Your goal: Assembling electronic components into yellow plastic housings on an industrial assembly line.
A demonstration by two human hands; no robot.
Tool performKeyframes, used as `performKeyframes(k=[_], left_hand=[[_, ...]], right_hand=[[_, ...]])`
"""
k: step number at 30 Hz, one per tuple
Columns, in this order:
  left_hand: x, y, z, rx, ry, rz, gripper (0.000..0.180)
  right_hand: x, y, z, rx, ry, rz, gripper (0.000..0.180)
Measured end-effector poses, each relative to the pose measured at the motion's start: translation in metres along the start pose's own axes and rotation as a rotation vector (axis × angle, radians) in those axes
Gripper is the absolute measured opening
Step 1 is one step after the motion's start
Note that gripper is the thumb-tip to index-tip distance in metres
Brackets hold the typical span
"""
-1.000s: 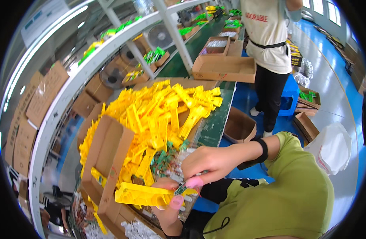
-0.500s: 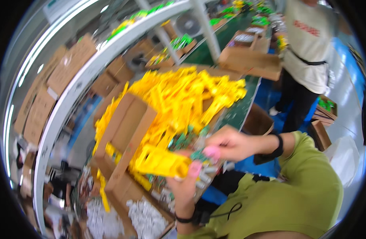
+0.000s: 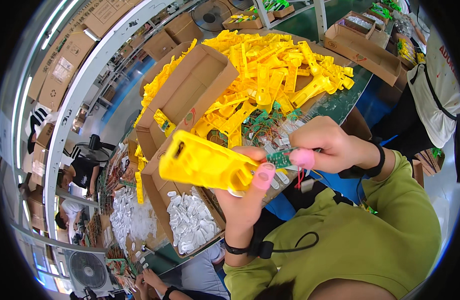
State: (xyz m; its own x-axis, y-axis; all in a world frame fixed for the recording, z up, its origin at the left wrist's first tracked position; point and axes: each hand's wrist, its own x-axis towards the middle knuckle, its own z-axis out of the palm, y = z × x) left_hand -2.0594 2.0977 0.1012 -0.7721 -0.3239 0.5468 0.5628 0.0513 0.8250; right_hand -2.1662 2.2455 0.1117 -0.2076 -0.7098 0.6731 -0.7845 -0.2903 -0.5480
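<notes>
Your left hand (image 3: 242,202) is gripping a yellow plastic casing (image 3: 202,160), its open round end turning toward your right hand and its long body pointing far left. Your right hand (image 3: 330,142) is closing, thumb and finger, on the right end of a small green circuit board (image 3: 280,158). The board is sitting just beside the casing's open end, close to your left fingertips; whether it is touching them, you cannot tell from here. Red wires (image 3: 299,177) are hanging below the board, with a small metal part (image 3: 307,185) dangling at their lower end.

For good handling, you are best pinching the board by its edges, letting the wires hang slack so that nothing is tugging at their joints, and watching that the metal part is not snagging on the casing's rim. A steady, light left grip is sparing the thin plastic from flexing.

Just beyond your hands, more wired boards (image 3: 260,122) are lying in a tangle on the green tabletop (image 3: 357,92). Farther off, a heap of yellow casings (image 3: 270,70) is spreading. To the left, a cardboard tray (image 3: 190,80) is leaning, and nearer, white parts (image 3: 192,220) are filling a box.
</notes>
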Motion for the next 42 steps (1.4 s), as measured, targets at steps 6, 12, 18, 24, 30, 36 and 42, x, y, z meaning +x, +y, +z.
performKeyframes(k=[6, 12, 18, 24, 30, 36, 42], left_hand=[[0.005, -0.009, -0.016, -0.573, -0.173, -0.529, 0.035], [-0.001, 0.002, -0.008, -0.368, -0.061, -0.483, 0.032], [-0.006, 0.010, -0.005, -0.169, 0.032, -0.334, 0.025], [-0.017, 0.020, 0.005, -0.035, 0.132, -0.184, 0.024], [-0.023, 0.019, 0.012, 0.099, 0.254, -0.067, 0.023], [-0.020, 0.015, 0.015, 0.233, 0.300, -0.019, 0.021], [-0.022, 0.017, 0.004, 0.239, 0.249, -0.063, 0.022]], right_hand=[[0.003, -0.005, 0.003, 0.105, -0.063, -0.057, 0.030], [0.000, -0.003, 0.002, 0.080, -0.055, -0.045, 0.030], [-0.002, -0.005, 0.007, 0.080, -0.025, -0.008, 0.029], [-0.001, -0.008, 0.006, -0.007, -0.044, 0.024, 0.027], [0.003, -0.014, 0.013, 0.005, -0.049, 0.018, 0.025], [0.005, -0.010, 0.017, 0.037, -0.022, 0.046, 0.026], [0.007, -0.006, 0.016, 0.007, -0.058, 0.051, 0.027]])
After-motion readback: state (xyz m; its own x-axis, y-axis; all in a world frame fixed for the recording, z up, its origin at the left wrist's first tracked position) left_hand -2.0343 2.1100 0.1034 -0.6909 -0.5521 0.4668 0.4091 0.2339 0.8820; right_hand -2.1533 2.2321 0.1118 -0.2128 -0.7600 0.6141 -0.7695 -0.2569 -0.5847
